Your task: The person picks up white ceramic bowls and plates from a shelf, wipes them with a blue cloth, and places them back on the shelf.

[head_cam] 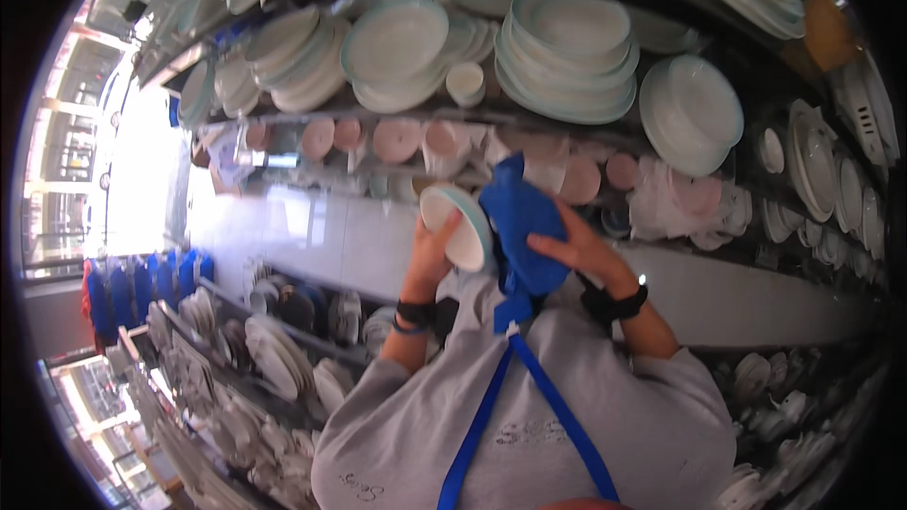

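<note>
My left hand (432,251) grips a white bowl with a pale turquoise rim (457,227), its thumb over the edge and the bowl tilted on its side. Close beside it on the right, my right hand (577,244) holds a bunched blue cloth (528,227). The cloth hangs near the bowl's outer side; whether the two touch is unclear. A blue lanyard (482,418) lies over the grey shirt below both hands, its clip at the cloth's lower end.
Ahead, a shelf carries stacked turquoise-rimmed plates (567,71) and a small cup stack (465,81). Pink bowls (397,140) stand on the level beneath, some in wrapping. Another rack with plates (280,358) is at lower left, beside blue garments (142,290). Tiled floor (368,241) runs between the shelves.
</note>
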### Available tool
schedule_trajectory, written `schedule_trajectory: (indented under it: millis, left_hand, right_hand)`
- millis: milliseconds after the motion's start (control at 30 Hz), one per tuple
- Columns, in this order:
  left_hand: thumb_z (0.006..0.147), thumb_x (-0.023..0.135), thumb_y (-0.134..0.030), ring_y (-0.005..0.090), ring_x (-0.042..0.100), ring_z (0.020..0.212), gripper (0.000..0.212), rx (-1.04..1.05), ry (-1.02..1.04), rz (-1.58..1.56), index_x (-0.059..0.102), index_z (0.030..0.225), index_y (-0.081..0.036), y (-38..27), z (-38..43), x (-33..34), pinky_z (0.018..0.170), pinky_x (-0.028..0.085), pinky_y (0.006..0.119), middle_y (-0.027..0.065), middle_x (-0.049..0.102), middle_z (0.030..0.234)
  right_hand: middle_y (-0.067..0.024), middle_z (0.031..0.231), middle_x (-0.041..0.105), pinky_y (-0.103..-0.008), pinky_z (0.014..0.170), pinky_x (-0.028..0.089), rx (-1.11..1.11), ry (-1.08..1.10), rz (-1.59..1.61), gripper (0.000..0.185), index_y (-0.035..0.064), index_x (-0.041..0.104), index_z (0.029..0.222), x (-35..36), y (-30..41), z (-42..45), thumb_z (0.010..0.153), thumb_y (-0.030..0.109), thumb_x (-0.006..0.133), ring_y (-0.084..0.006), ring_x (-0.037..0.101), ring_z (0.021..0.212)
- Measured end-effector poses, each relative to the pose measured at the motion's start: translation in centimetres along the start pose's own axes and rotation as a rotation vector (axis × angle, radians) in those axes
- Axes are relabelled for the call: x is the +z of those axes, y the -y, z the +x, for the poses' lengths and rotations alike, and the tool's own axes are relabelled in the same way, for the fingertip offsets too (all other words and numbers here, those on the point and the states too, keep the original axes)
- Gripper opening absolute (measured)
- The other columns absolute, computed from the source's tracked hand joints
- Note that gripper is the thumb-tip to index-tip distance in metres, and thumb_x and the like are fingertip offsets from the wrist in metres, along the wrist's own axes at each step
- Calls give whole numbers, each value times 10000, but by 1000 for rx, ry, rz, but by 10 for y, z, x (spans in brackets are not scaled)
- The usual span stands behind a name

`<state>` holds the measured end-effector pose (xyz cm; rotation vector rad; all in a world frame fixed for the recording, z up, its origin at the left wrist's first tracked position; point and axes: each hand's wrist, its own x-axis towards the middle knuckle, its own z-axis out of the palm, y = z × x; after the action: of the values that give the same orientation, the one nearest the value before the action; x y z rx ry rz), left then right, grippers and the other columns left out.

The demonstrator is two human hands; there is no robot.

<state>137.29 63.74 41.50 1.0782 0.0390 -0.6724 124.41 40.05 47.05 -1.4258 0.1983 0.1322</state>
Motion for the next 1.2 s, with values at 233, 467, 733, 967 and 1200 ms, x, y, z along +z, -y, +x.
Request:
schedule_trajectory:
  millis: [233,467,733,967,1200]
  left_hand:
    - [1018,553,-279,174,535,1060,370,-259,881,-1587,553,1376,-188,-20,9,23,765,579,422,47,474,1139]
    - [1005,589,-258,184,495,979,297,-95,645,-1304,583,1264,-112,-29,12,4,800,554,339,37,503,1064]
    - [1020,591,-198,236,494,1347,454,-134,196,-804,500,1436,-41,-23,1,-102,1128,420,363,123,536,1428]
    - [980,632,-142,214,641,1180,373,425,186,880,601,1335,-32,-66,40,-219,1042,500,356,49,681,1254]
    - [954,666,-243,152,697,870,413,-410,304,63,610,1282,1,-139,118,-199,735,567,271,80,708,1064]
  right_hand:
    - [-158,1464,515,-374,1142,384,-113,117,192,843,-22,272,1580,-11,9,3,913,184,744,-224,513,1335]
    - [-172,1512,457,-400,1159,379,-147,-78,346,821,-46,282,1557,23,-15,35,906,158,738,-249,491,1363]
    - [-165,1332,612,-379,1016,501,-357,414,-370,727,12,449,1452,95,49,122,847,193,808,-275,634,1184]
    - [-274,1322,591,-427,1015,502,25,-79,-267,766,-19,386,1462,169,-21,190,919,379,750,-378,635,1186]
    - [-231,1213,674,-385,856,573,259,156,-611,730,63,319,1585,154,15,229,1037,482,559,-300,727,945]
